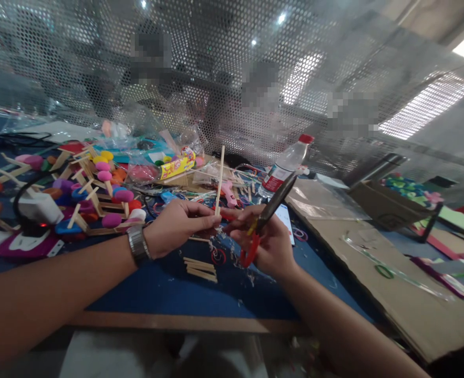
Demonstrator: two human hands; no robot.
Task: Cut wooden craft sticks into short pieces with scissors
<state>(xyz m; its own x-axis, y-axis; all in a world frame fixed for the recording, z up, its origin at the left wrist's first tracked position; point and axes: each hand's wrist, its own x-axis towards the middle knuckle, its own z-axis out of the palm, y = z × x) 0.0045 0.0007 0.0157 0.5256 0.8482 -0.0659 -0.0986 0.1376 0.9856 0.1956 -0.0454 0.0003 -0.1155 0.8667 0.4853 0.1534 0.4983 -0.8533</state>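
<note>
Between the thumb and fingers of my left hand [182, 224], a thin wooden stick [220, 176] is pinched nearly upright. My right hand [267, 244] is closed around a pair of scissors [273, 207] with red handles and dark blades, which point up and to the right. The fingertips of both hands almost meet at the stick's lower end. Below them on the blue table [145, 291] lie several short cut wooden sticks [200, 269] side by side. A red rubber-like loop [218, 256] and white scraps are scattered near the hands.
Colourful wooden-stick pieces with round pads [98, 194] crowd the left side. Behind my hands are a pink glue gun [228, 194], a yellow packet [177, 165] and a plastic bottle [281, 167]. Cardboard [373, 273] covers the right, near a box [389, 205]. A perforated screen [216, 68] stands behind.
</note>
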